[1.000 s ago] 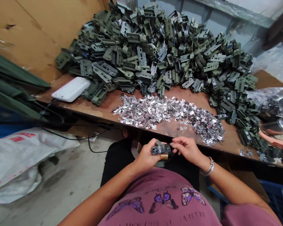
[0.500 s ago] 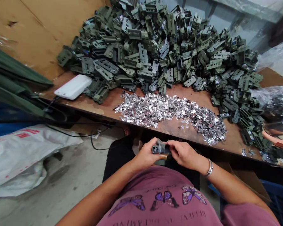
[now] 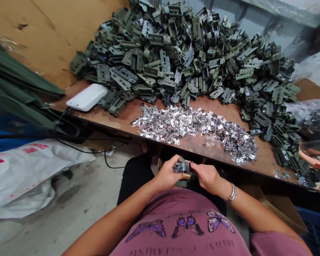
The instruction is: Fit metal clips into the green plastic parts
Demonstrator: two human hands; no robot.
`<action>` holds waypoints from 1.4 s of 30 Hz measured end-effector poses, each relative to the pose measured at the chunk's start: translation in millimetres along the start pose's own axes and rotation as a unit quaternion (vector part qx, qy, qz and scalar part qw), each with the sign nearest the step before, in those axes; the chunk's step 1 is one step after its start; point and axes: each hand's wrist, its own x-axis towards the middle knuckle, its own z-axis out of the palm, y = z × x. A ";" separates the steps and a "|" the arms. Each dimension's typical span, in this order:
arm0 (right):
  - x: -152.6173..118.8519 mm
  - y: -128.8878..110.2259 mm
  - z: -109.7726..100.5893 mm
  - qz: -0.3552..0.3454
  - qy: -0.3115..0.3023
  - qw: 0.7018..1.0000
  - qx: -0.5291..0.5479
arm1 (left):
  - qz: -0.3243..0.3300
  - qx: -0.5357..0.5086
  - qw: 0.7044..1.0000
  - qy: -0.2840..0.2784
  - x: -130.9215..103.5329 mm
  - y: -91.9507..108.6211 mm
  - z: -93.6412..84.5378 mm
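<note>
My left hand (image 3: 167, 173) is closed around a small dark grey-green plastic housing (image 3: 181, 166) with slots in its side, held above my lap just in front of the table edge. A brassy, rounded piece (image 3: 186, 176) shows just below the housing, by the left fingers. At the housing's right end is my right hand (image 3: 208, 177), its thumb and fingers pinched together against it. Whatever small thing lies between those fingertips is hidden. A bracelet (image 3: 232, 192) circles the right wrist.
Small shiny metal clips (image 3: 173, 124) lie spread along the front of the brown table (image 3: 122, 122). Behind them rises a large heap of similar green-grey housings (image 3: 160, 67). A white power bank (image 3: 87, 97) with a cable lies left; a white sack (image 3: 21, 174) is on the floor.
The right fingers have come closer in against the housing's right end. Both hands stay at nearly the same place, and the whole view has shifted slightly.
</note>
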 end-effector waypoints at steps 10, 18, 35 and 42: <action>26.4 -14.8 10.6 0.389 0.135 0.787 0.459 | 0.083 -0.009 0.994 0.067 -6.1 -6.3 4.7; 40.8 -6.4 11.8 0.441 0.080 0.625 0.639 | 0.056 -0.087 0.995 -0.012 -11.7 -9.1 -8.3; 126.6 52.9 -25.0 0.296 -0.184 0.883 -0.315 | -0.069 -0.333 0.938 0.072 15.1 32.0 5.6; 102.9 48.5 -31.3 0.280 -0.166 0.898 -0.296 | -0.094 -0.332 0.936 0.069 10.2 29.2 6.2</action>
